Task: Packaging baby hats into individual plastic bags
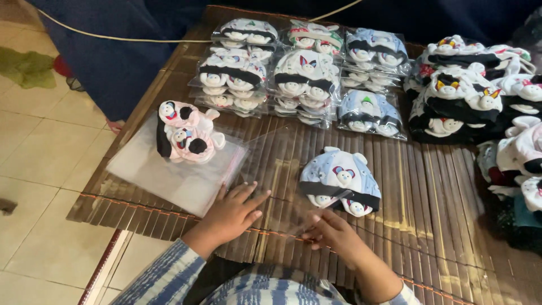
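My left hand (pixel 228 217) lies flat, fingers spread and grip apart, pressing on the near edge of a clear plastic bag (pixel 271 169) spread on the bamboo mat (pixel 429 186). My right hand (pixel 333 234) has its grip pinched together on that bag's near corner, just in front of the pale blue baby hat (pixel 340 181), which rests on the mat touching the bag's right side. To the left of the blue hat, beyond my left hand, a pink hat (pixel 186 133) sits on a stack of empty clear bags (pixel 169 175). Behind the blue hat, at the far side of the mat, lie rows of bagged hats (pixel 299 70) in sealed packs. To the right of the blue hat a pile of loose unbagged hats (pixel 480 96) is heaped at the mat's edge.
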